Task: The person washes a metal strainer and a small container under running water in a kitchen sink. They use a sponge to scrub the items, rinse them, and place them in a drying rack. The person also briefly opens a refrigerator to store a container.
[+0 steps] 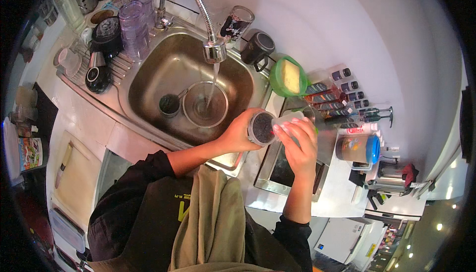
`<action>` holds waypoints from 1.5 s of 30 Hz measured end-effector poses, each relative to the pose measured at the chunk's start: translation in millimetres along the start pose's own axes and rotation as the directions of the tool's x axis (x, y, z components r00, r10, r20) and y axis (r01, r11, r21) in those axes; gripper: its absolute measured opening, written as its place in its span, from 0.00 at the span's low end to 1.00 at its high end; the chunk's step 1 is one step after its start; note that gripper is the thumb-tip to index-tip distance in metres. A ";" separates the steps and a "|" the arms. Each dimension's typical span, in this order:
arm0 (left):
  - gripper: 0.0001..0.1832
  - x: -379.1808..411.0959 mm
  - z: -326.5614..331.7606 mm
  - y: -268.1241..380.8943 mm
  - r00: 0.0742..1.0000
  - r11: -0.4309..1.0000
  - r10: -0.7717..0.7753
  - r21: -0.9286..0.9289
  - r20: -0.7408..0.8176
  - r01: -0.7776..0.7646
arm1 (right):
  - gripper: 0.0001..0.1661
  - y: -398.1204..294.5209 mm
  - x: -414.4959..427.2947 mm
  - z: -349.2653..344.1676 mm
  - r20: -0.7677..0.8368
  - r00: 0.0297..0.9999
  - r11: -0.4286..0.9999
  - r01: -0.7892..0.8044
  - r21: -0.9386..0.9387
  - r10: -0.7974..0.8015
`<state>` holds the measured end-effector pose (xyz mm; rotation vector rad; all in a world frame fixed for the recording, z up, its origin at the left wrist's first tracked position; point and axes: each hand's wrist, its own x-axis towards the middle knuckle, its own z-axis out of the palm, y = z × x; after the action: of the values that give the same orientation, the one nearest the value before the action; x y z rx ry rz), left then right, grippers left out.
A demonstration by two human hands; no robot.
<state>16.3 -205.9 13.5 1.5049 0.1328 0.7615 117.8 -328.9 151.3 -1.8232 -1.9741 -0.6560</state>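
Observation:
My left hand [240, 132] grips a clear round container of dark granules [261, 128], its mouth facing up, beside the right rim of the sink. In my right hand [299, 142] is a small translucent plastic cup [288, 120], tilted against the container's edge. Water runs from the metal faucet head [215, 51] into a round strainer or bowl [205, 104] in the steel sink [156, 75]. Next to it in the sink is a small dark-looking cup [170, 104].
Stacked clear tumblers [134, 30] and a black appliance part [99, 79] stand on the left drainboard. Behind the sink are a black mug [258, 49] and a green bowl with a yellow sponge [290, 77]. Bottles [327, 97] line the wall; a knife [64, 164] lies on a cutting board.

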 end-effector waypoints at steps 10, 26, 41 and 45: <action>0.45 -8.6 -21.6 -4.6 1.000 0.999 0.017 -0.042 -0.009 -0.018 | 0.29 11.7 -7.2 31.2 -0.106 0.912 0.898 -0.360 0.252 0.396; 0.49 -101.5 -186.8 38.4 0.914 0.927 -0.017 0.337 -0.405 0.166 | 0.33 -20.1 58.2 226.5 0.207 0.916 0.648 -0.391 0.653 0.344; 0.48 -78.1 -196.9 28.3 0.916 0.921 0.054 0.375 -0.399 0.109 | 0.30 -24.5 34.4 223.8 0.517 0.577 0.199 -0.766 0.611 0.632; 0.48 -77.7 -185.2 24.6 0.921 0.960 -0.021 0.249 -0.390 0.128 | 0.21 -63.1 -1.5 215.4 0.097 0.741 0.585 -0.596 0.550 0.664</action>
<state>-149.8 -93.2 -12.3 1.5790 0.6101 1.0011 63.8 -211.0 -32.0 -1.8499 -1.0963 0.0522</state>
